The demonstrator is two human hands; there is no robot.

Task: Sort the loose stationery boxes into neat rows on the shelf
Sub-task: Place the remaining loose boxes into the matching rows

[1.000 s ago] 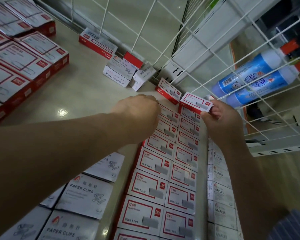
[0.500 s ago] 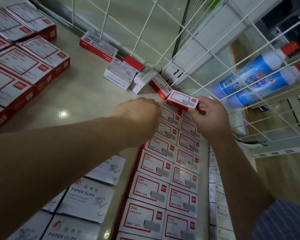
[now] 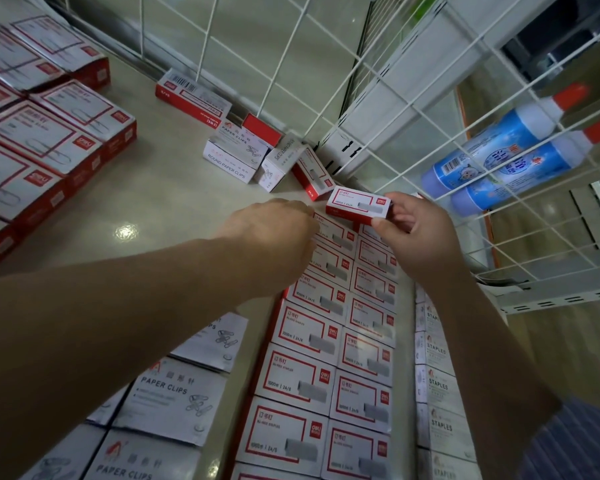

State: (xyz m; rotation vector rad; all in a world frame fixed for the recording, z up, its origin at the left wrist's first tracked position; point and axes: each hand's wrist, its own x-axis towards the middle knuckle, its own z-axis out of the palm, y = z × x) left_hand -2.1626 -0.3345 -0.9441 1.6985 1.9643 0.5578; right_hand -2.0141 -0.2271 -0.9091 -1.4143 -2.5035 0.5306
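My right hand point(image 3: 420, 237) pinches a small red-and-white staple box point(image 3: 359, 206) by its right end and holds it just above the far end of the two staple-box rows point(image 3: 326, 341). My left hand point(image 3: 274, 233) rests knuckles-up on the far end of the left row, with its fingertips hidden under it. Loose boxes lie by the back corner: a red staple box point(image 3: 191, 98), a white paper clip box point(image 3: 236, 154), a tipped white box point(image 3: 279, 161) and a leaning red box point(image 3: 312, 174).
Big red boxes point(image 3: 42, 143) are stacked at the left. White paper clip boxes point(image 3: 174, 400) lie at the lower left, and white STAPLES boxes point(image 3: 437, 375) line the right edge. A white wire grid point(image 3: 378, 109) fences the shelf, with blue glue bottles point(image 3: 499, 157) behind it.
My right hand has carried the small staple box a little to the left, over the end of the rows. My left hand has stayed on the left row.
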